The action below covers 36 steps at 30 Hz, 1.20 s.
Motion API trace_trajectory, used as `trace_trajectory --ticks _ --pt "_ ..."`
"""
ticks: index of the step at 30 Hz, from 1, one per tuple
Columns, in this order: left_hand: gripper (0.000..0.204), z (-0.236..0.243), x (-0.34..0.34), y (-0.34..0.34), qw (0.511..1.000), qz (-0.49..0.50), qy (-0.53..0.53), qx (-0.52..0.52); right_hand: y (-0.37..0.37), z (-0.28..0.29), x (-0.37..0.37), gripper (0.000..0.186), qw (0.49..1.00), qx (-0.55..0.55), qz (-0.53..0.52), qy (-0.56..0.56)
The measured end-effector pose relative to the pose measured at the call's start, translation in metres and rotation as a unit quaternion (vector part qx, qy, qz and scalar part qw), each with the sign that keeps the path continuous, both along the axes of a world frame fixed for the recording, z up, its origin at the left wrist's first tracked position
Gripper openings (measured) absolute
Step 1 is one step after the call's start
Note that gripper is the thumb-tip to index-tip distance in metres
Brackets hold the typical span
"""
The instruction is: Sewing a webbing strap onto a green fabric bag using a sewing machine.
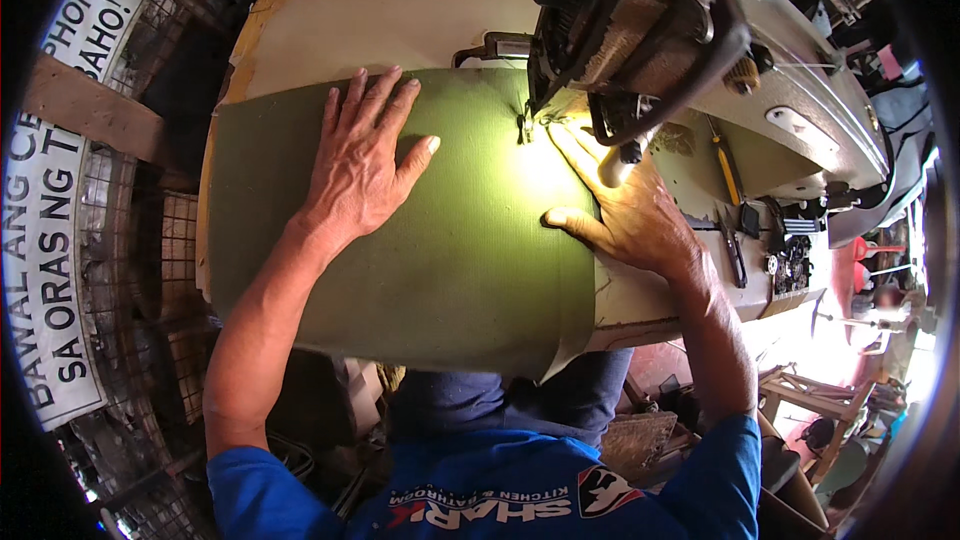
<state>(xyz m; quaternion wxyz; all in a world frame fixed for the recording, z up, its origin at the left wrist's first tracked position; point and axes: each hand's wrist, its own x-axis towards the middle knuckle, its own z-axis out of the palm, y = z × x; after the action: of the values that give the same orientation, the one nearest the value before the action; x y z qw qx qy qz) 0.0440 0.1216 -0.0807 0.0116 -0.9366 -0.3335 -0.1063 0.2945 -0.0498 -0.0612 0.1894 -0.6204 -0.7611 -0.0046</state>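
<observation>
A large piece of olive-green material [430, 260] lies on the sewing table [370, 5] and hangs over its front edge. My left hand [370, 160] rests flat on its left part, fingers apart. My right hand [630, 215] lies on the material's right edge, thumb out and fingers stretched toward the presser foot [526, 125]; some fingertips are partly hidden behind the machine's lower parts. The sewing machine head [630, 20] stands over the right side of the material, with a bright light on the stitching area. The needle is too small to make out.
A yellow-handled tool [728, 165], dark pliers [735, 260] and small metal parts [792, 265] lie right of my right hand. A wire-mesh partition [180, 240] with signboards [80, 40] runs along the left. A wooden frame [820, 410] stands low at the right, among clutter.
</observation>
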Motion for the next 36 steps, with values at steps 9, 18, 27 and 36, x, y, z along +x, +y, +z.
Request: trace_trajectory --ticks 9,18,27,36 --pt "0.062 -0.002 0.003 0.001 1.000 -0.011 -0.010 0.004 -0.001 0.000 0.001 0.051 1.000 -0.014 -0.025 0.010" --pt "0.061 -0.005 0.010 0.002 0.998 -0.025 -0.035 0.035 -0.003 0.001 0.003 0.033 0.999 -0.004 -0.023 0.027" --pt "0.059 0.009 0.008 0.017 0.999 -0.045 -0.012 -0.019 0.003 0.000 0.001 0.022 0.999 0.033 -0.022 0.026" --pt "0.059 0.002 0.008 0.024 0.999 -0.041 -0.008 -0.001 0.007 0.004 -0.001 0.017 0.998 0.050 -0.019 0.014"
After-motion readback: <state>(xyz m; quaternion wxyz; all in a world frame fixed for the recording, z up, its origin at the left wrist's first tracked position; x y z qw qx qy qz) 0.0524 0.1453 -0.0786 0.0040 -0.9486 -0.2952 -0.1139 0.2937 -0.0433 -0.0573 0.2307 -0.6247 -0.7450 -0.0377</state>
